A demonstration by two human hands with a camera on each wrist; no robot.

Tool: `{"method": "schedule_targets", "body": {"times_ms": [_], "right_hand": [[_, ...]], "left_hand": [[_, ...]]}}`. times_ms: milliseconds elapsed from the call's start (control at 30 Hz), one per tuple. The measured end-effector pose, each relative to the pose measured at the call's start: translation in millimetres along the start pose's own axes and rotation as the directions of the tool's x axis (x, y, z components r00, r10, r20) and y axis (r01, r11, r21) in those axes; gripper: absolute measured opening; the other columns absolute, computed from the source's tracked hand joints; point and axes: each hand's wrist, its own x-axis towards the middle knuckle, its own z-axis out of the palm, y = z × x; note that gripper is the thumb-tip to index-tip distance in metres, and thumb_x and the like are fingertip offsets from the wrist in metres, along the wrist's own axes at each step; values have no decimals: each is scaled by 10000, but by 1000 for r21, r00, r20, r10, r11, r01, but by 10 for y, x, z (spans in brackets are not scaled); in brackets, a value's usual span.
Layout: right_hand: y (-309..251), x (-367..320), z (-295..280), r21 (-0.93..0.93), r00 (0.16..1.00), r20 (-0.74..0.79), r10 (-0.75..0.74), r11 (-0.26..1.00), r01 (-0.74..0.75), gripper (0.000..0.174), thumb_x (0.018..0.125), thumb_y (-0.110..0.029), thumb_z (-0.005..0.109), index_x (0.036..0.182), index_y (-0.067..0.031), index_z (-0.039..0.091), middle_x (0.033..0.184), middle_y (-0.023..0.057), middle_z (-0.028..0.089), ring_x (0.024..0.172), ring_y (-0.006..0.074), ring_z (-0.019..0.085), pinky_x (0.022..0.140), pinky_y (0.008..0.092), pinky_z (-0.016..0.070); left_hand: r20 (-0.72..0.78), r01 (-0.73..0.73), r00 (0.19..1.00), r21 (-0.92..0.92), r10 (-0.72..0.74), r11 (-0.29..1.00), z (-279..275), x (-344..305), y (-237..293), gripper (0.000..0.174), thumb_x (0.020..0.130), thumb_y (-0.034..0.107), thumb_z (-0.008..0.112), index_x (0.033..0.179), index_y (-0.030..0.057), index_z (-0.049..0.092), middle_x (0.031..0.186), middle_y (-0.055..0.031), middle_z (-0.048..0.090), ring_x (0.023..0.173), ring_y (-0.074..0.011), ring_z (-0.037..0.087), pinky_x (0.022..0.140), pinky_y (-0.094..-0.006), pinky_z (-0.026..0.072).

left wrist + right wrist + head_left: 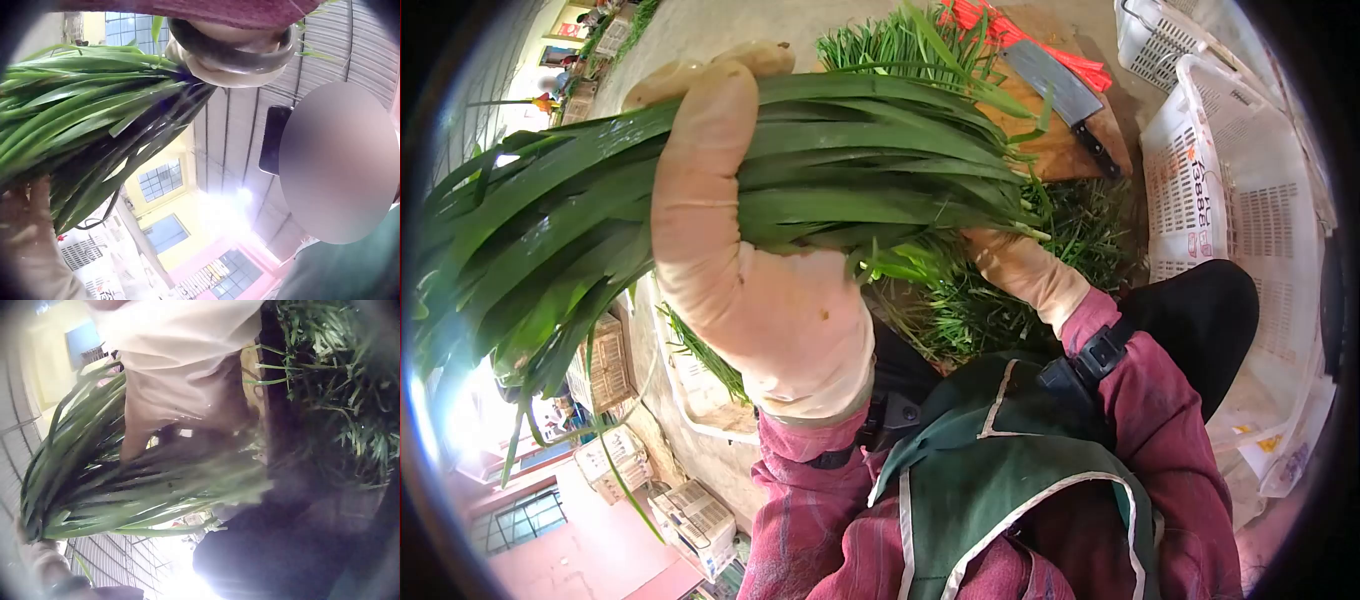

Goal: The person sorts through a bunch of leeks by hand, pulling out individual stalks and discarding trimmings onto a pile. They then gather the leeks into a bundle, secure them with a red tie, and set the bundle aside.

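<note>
A thick bunch of garlic chives [880, 150] stretches across the upper part of the head view, its long leaf tips drooping at the left. My gloved left hand [750, 290] grips it near the middle, one finger lying over the leaves. Toward the cut ends, my gloved right hand [1020, 275] holds the bunch from below, its fingers hidden under the leaves in the head view. The right wrist view has the right glove [181, 381] against the stalks [175, 481]. In the left wrist view, both hands are at the leaves.
A cleaver [1055, 85] and red strips [1090, 68] lie on a round wooden board [1040, 140] beside more chives [900, 50]. Loose trimmings [990, 310] are heaped below the bunch. White plastic crates [1180, 170] stand at the right, other crates [690, 515] at the lower left.
</note>
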Motion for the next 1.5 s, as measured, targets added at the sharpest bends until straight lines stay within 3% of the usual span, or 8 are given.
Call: {"method": "schedule_targets", "body": {"times_ms": [267,367,600,900,1000,1133,1267,1500], "right_hand": [[73,63,13,-315,974,-96,-205,935,166,388,891,-56,604,1269,-61,521,1234,58,577,1144,204,526,983,323,410],[57,-56,-108,-885,910,233,-343,-462,52,399,857,-8,566,1248,-75,531,1188,103,604,1105,260,558,947,331,436],[64,-161,-371,-999,926,-48,-375,39,-36,227,831,-49,527,1009,-95,659,999,118,669,912,305,638,757,367,526],[-75,-703,-786,-677,506,-716,480,-654,-337,364,832,-238,599,1160,-79,609,1164,172,621,1092,322,591,922,382,471],[-278,-340,-527,-803,754,-516,405,-535,-262,547,746,-362,738,1174,-50,601,1165,190,618,1089,349,591,911,410,479],[-384,-94,-62,-390,991,-3,135,912,-125,616,825,-364,726,1294,-22,520,1289,89,556,1187,184,498,999,335,403],[-289,46,321,-378,994,52,-97,920,109,554,861,-326,694,1295,-39,503,1287,63,546,1171,184,499,982,335,422],[-201,-117,-397,-594,865,452,-219,-797,109,485,866,-124,506,1344,-52,457,1372,163,461,1283,284,435,1104,386,334]], "left_hand": [[181,-195,967,80,178,978,-269,124,-13,312,935,9,479,1237,38,551,1203,-241,561,1108,-350,571,938,-482,506],[134,-165,979,55,156,985,-347,141,-45,320,937,5,470,1252,20,527,1217,-236,551,1116,-352,564,958,-508,488],[-55,202,969,-390,-241,899,-493,233,61,268,938,32,462,1192,-14,533,1159,-217,571,1067,-328,582,960,-519,487],[-335,242,896,-184,-292,953,-729,497,226,235,936,189,498,966,-8,623,955,-150,639,959,-272,602,994,-456,440],[-127,362,895,-349,-427,864,-1208,594,234,255,936,209,519,988,-11,637,1001,-159,659,967,-290,622,938,-456,479],[-139,432,849,-375,-510,820,-1368,581,160,298,941,261,541,1004,-13,640,1015,-166,666,963,-293,632,899,-452,502],[-133,457,837,-366,-532,811,-1137,468,12,321,940,293,552,1025,-6,632,1008,-158,666,975,-294,626,885,-453,505],[-167,459,804,-436,-570,774,-499,351,-32,243,905,234,602,952,1,651,972,-148,676,881,-269,648,810,-413,531]]}}
